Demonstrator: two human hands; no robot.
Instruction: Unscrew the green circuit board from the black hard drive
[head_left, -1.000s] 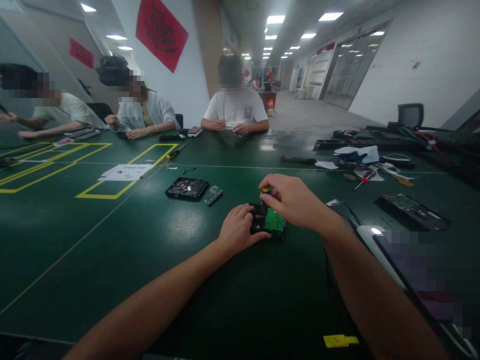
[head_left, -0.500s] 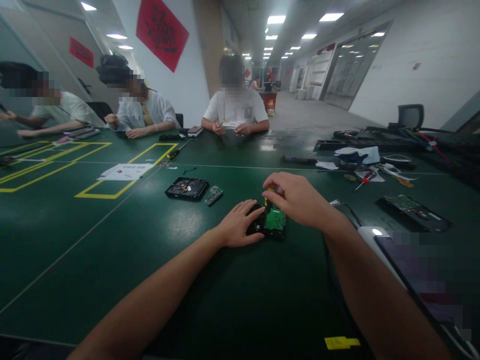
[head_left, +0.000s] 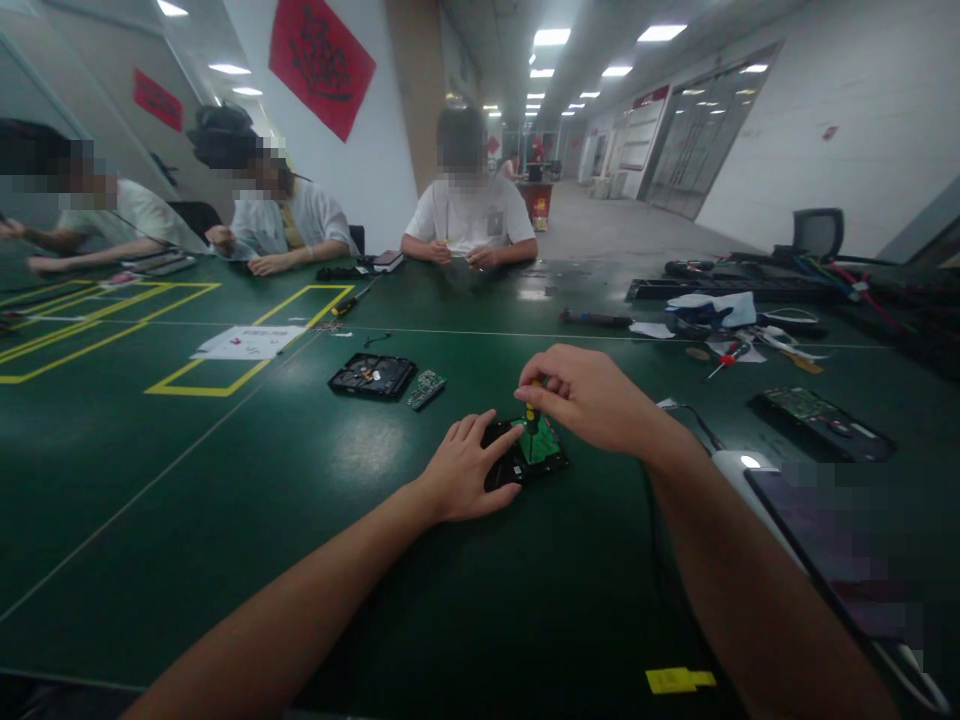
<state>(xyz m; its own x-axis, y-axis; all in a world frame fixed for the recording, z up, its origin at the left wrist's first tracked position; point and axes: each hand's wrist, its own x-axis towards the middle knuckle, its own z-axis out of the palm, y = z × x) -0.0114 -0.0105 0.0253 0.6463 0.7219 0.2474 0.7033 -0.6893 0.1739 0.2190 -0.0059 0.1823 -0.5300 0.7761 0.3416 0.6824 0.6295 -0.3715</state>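
A black hard drive (head_left: 506,472) with a green circuit board (head_left: 546,447) lies in front of me, turned slightly at an angle. My left hand (head_left: 469,468) holds it down from the left, thumb along the near edge and the other fingers spread over its far side. Pinched in the fingers of my right hand (head_left: 574,395) is a screwdriver (head_left: 532,418) with a yellow and black handle. It stands nearly upright over the board, its shaft pointing down onto it; the exact spot under the tip is too small to make out.
Left of the drive are another opened drive (head_left: 373,376) and a loose circuit board (head_left: 427,389). Another drive (head_left: 821,422) and a laptop-like device (head_left: 810,550) lie right. A red screwdriver (head_left: 727,360) and cables lie farther back. Several people sit across the green table (head_left: 225,500).
The hard drive has turned and slid slightly left and nearer, my left hand with it. The screwdriver has shifted a little left and now stands more upright over the board.
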